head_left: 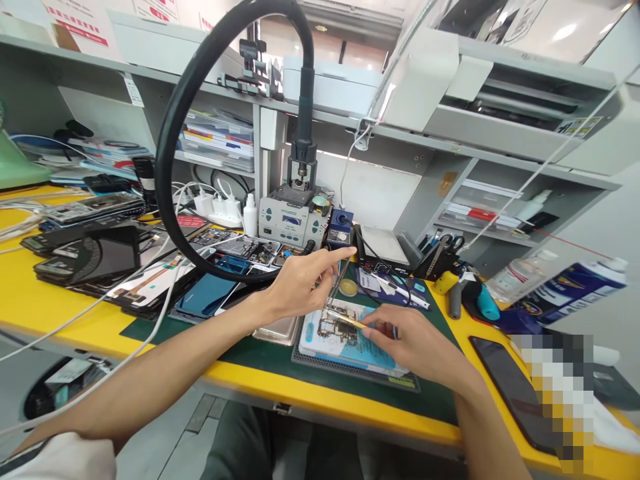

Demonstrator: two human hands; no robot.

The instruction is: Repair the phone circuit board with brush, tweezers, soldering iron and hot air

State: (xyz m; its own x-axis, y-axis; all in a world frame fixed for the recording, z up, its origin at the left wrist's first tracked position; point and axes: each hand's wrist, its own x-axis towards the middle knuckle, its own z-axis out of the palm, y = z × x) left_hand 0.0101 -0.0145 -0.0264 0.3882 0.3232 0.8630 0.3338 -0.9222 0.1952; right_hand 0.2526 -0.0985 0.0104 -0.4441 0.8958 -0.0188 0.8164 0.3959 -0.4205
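An opened phone (336,330) with its circuit board exposed lies on a grey work mat (350,365) over the green bench mat. My left hand (303,281) is pinched on metal tweezers (338,285), whose tips point down at the top of the board; the index finger sticks out to the right. My right hand (407,337) is closed on a thin yellowish tool (350,322), its tip resting on the board from the right. Both hands hover just above the phone.
A hot-air rework station (295,217) with a thick black hose (200,120) stands behind. Stacked phones and screens (100,257) fill the left of the yellow bench (320,400). A dark phone (515,390), spray can (565,290), bottle, scissors and pens lie right. Shelves rise behind.
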